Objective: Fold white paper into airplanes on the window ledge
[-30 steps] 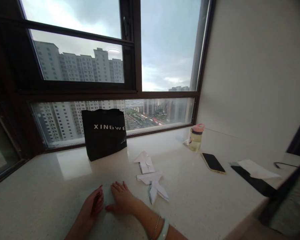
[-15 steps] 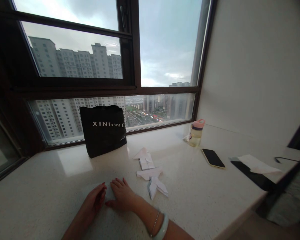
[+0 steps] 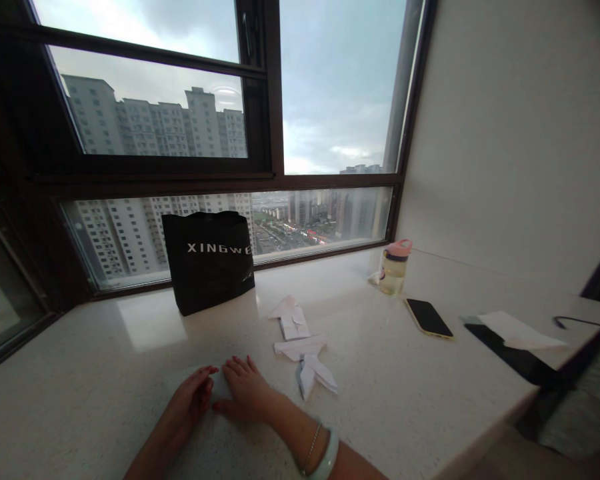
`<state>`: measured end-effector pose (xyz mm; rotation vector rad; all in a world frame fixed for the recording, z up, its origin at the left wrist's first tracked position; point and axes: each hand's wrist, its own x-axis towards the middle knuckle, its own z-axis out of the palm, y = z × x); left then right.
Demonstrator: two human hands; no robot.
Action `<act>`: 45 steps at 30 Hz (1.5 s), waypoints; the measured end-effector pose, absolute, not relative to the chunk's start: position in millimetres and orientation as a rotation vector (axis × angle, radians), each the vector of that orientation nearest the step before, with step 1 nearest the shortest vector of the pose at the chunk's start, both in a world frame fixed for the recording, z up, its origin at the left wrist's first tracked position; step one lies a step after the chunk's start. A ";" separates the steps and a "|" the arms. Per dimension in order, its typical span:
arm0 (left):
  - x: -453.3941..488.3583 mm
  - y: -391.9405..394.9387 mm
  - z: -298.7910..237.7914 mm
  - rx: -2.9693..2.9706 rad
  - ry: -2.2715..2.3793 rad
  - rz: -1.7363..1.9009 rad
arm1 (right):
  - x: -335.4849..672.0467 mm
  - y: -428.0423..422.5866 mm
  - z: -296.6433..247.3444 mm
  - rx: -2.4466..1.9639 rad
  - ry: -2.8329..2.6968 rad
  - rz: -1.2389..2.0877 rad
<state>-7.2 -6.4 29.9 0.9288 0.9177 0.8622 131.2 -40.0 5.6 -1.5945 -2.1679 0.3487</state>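
Observation:
Resting on its side, my left hand has curled fingers, and what they may hold is hidden. My right hand lies palm down beside it, fingers stretched and slightly spread. Between and partly under the hands shows a pale, thin sheet of paper, its edges barely distinct from the counter. Just beyond my right hand are folded white paper pieces: one shaped like a small shirt with a pointed top, a flat boat-like strip and a forked piece.
A black bag stands against the window on the white counter. Farther right are a water bottle with a pink lid, a phone, and a white paper lying over a dark flat object. The counter's edge runs along the right.
The fingertips of my left hand have shifted slightly toward my right hand. My right hand stays flat in nearly the same place. The view has moved very slightly.

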 end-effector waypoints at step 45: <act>-6.8 -11.1 33.5 0.927 0.912 0.858 | 130.3 -41.5 7.8 -1.617 -2.158 0.361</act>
